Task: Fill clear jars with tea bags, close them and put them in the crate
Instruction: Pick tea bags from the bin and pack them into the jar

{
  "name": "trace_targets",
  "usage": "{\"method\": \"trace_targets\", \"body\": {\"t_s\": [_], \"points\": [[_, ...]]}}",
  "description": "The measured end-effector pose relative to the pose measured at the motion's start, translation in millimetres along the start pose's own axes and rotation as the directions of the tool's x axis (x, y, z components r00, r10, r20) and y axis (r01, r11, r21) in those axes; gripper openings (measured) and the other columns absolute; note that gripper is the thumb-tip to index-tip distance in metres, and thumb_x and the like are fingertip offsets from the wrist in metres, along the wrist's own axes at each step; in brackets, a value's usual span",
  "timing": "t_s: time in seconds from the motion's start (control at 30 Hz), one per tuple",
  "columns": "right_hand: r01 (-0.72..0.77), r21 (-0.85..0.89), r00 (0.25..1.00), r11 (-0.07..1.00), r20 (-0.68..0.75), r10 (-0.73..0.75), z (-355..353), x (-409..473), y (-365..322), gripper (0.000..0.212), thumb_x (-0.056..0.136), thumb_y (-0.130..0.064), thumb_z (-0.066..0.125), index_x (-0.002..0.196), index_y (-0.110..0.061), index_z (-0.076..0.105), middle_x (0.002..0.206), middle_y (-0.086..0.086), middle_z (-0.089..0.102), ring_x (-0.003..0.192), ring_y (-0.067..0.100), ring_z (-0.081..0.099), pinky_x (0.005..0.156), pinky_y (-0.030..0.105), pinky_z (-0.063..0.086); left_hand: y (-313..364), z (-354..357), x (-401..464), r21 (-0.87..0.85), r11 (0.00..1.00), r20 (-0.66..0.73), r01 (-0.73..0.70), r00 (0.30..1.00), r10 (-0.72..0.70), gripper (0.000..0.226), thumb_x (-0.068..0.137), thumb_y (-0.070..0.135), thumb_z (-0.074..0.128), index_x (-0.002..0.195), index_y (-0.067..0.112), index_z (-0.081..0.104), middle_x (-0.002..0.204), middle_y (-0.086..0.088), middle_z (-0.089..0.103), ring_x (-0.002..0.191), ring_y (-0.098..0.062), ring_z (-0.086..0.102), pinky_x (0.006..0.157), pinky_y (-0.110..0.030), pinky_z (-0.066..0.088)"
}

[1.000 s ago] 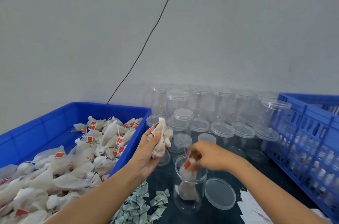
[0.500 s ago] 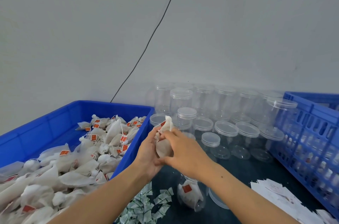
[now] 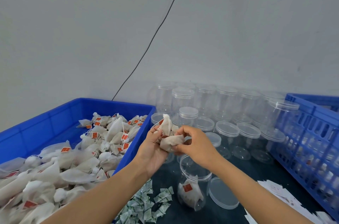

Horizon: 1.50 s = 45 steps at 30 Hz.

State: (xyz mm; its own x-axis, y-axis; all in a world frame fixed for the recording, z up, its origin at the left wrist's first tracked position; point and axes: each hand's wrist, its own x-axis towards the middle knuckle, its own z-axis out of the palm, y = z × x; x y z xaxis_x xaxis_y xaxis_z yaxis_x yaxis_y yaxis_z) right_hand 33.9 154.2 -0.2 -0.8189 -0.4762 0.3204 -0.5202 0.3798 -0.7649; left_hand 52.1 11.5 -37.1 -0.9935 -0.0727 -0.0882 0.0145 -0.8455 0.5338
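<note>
My left hand [image 3: 153,152] holds a small bunch of white tea bags [image 3: 166,125] upright above the table. My right hand [image 3: 195,146] pinches one tea bag [image 3: 171,142] out of that bunch. Just below the hands stands an open clear jar [image 3: 194,181] with a tea bag with a red tag lying in its bottom. The jar's clear lid [image 3: 222,193] lies flat on the table to its right. A blue slatted crate [image 3: 311,143] with filled jars inside stands at the right edge.
A blue tray [image 3: 55,119] heaped with tea bags fills the left. Several closed empty clear jars [image 3: 227,128] stand along the wall behind the hands. Small green-white sachets [image 3: 145,205] lie in front of the tray. White paper slips [image 3: 282,198] lie at the lower right.
My right hand rose from the open jar's mouth to the bunch in my left hand and took hold of one tea bag. The view shifted slightly.
</note>
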Motion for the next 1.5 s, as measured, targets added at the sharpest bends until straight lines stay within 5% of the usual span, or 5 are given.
{"method": "trace_targets", "body": {"t_s": [0.43,0.67,1.13,1.3,1.5], "points": [[-0.286,0.644,0.957,0.709,0.154,0.247,-27.3,-10.4,14.8,0.023,0.074,0.013,0.069,0.082,-0.002,0.054,0.104,0.017,0.071,0.089,0.037,0.071,0.066,0.031,0.061,3.7,1.5,3.4,0.005,0.997,-0.036,-0.078,0.996,0.078,0.028,0.097,0.009,0.048,0.124,0.005,0.055,0.117,-0.018,0.062,0.096,-0.024,0.063,0.081,-0.036,0.056],[-0.135,-0.143,0.968,0.980,0.193,0.162,-64.0,-15.0,18.2,0.034,0.077,-0.001,0.073,0.065,-0.017,0.046,0.075,-0.003,0.058,0.071,0.006,0.057,0.064,0.018,0.049,-1.2,-3.6,7.2,0.020,0.997,-0.004,-0.071,0.997,0.071,0.026,0.094,0.008,0.053,0.119,0.010,0.058,0.110,-0.016,0.067,0.084,-0.023,0.067,0.060,-0.029,0.058],[0.132,-0.746,0.552,0.653,0.602,0.576,-17.8,14.0,-0.2,0.030,0.095,-0.022,0.057,0.116,-0.001,0.064,0.109,0.013,0.064,0.090,0.023,0.056,0.077,0.034,0.048,-2.2,-5.0,1.7,0.047,0.997,0.049,-0.053,0.998,0.051,0.035,0.088,0.011,0.056,0.123,0.011,0.057,0.119,-0.016,0.064,0.077,-0.020,0.073,0.062,-0.028,0.058],[-0.252,-0.412,0.818,0.876,0.392,0.420,-45.9,25.3,-11.6,0.025,0.100,-0.013,0.043,0.100,-0.003,0.066,0.103,0.017,0.070,0.073,0.018,0.066,0.061,0.024,0.055,-2.4,-4.1,1.2,0.125,0.991,0.113,-0.042,0.993,0.027,0.037,0.080,0.017,0.060,0.117,0.015,0.059,0.116,-0.014,0.064,0.083,-0.020,0.067,0.065,-0.028,0.058],[-0.032,-0.168,0.995,0.985,0.086,0.048,-31.4,23.2,-3.5,0.043,0.091,-0.050,0.052,0.126,-0.026,0.045,0.101,-0.006,0.056,0.082,0.002,0.054,0.072,0.018,0.043,-5.6,0.5,-4.9,0.326,0.941,0.251,-0.087,0.968,0.002,0.032,0.083,0.015,0.061,0.114,0.014,0.055,0.099,-0.009,0.072,0.084,-0.019,0.070,0.074,-0.029,0.059]]}}
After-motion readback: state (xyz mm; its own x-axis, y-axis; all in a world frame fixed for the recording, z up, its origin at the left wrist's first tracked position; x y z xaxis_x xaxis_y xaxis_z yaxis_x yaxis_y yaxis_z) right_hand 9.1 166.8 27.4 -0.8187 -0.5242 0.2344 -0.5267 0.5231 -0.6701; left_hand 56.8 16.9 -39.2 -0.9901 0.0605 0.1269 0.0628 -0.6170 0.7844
